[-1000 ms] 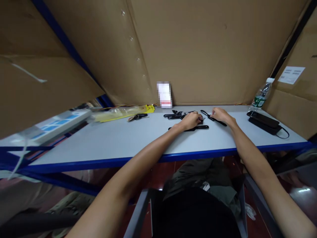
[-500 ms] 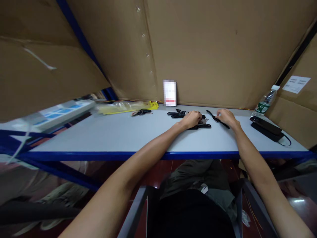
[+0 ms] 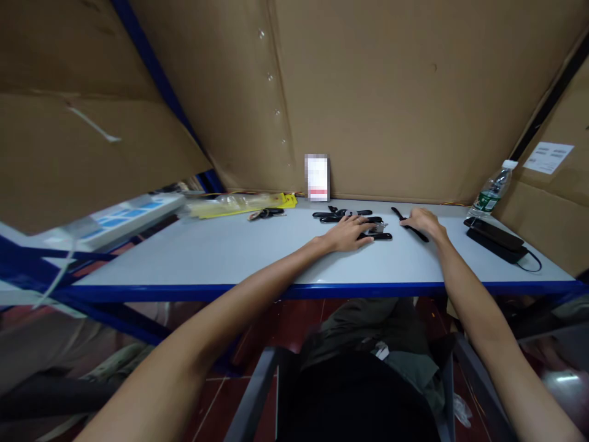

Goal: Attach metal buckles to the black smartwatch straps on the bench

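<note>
Several black strap-like items (image 3: pixel 322 215) lie in a small group at the middle of the grey table (image 3: pixel 207 252). My left hand (image 3: pixel 352 232) rests over the near part of this group with its fingers spread, partly covering the items. A shiny, clear-looking piece (image 3: pixel 378 228) shows beside its fingertips, above a short black item (image 3: pixel 383 236). To the right, my right hand (image 3: pixel 421 222) has its fingers closed on a long thin black item (image 3: pixel 416 232), which lies slanted at the table surface.
A phone with a lit screen (image 3: pixel 317 178) leans on the cardboard wall. Yellow-edged plastic bags (image 3: pixel 239 205) and a small dark bundle (image 3: pixel 267 213) lie left. At right are a bottle (image 3: pixel 490 193) and a black case (image 3: pixel 496 239) with a strap.
My left hand has shifted slightly left and nearer, and its fingers have spread, uncovering more of the black items. My right hand stays on the long black item. The view has turned slightly.
</note>
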`<action>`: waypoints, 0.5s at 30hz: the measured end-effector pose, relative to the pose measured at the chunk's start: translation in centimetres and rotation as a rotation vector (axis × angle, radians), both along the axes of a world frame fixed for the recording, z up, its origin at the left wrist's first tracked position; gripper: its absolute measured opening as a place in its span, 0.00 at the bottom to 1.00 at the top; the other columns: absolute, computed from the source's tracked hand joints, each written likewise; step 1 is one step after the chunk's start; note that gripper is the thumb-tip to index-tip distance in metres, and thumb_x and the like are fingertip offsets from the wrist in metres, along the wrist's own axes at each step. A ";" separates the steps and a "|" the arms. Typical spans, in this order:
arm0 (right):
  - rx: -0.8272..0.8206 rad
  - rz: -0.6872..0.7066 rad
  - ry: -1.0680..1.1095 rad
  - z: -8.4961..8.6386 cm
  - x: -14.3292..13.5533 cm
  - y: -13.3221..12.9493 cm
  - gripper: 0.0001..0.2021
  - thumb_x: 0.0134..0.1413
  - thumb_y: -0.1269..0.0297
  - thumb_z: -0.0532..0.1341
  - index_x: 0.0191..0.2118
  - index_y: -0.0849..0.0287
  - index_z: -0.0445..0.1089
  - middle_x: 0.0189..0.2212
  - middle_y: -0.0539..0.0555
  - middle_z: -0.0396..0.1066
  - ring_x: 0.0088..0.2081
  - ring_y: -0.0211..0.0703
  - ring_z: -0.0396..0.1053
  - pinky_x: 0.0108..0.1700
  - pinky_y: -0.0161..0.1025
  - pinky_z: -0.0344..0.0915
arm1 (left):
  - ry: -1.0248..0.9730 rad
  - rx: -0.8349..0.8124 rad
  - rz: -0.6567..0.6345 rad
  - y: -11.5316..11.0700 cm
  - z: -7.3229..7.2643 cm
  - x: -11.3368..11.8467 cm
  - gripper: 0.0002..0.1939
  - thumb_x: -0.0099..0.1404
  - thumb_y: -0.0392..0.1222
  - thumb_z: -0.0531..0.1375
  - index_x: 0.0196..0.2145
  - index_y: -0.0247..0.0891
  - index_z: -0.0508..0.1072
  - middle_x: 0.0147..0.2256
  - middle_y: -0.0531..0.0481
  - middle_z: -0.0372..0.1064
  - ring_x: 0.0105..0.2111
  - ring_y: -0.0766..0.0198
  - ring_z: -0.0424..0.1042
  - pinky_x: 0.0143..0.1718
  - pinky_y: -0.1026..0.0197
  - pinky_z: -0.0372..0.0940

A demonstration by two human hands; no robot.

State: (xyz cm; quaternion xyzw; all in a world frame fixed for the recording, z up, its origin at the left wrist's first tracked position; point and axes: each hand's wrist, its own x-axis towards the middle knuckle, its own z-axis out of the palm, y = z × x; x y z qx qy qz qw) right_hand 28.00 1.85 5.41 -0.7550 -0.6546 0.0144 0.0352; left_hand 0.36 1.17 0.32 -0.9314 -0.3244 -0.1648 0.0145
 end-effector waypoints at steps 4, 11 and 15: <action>-0.006 -0.026 0.071 -0.1 -0.1 0.1 0.20 0.53 0.57 0.67 0.48 0.64 0.80 0.49 0.68 0.78 0.47 0.56 0.76 0.37 0.39 0.65 | 0.050 -0.062 0.122 0.5 -1.2 -0.9 0.34 0.76 0.60 0.46 0.73 0.45 0.56 0.73 0.41 0.52 0.72 0.38 0.47 0.70 0.34 0.44; 0.025 -0.041 0.179 0.1 -0.3 0.1 0.13 0.51 0.61 0.69 0.40 0.65 0.79 0.40 0.64 0.79 0.40 0.51 0.76 0.31 0.37 0.62 | 0.109 -0.079 0.172 3.0 -1.3 -2.1 0.34 0.76 0.60 0.43 0.73 0.46 0.55 0.74 0.41 0.46 0.73 0.39 0.46 0.70 0.32 0.41; 0.013 -0.036 0.314 -0.3 -0.2 0.5 0.07 0.51 0.66 0.70 0.35 0.63 0.75 0.26 0.56 0.76 0.29 0.44 0.73 0.28 0.35 0.59 | 0.028 -0.020 0.157 4.0 -1.1 -2.1 0.34 0.75 0.58 0.50 0.73 0.43 0.56 0.73 0.38 0.51 0.72 0.42 0.51 0.69 0.35 0.47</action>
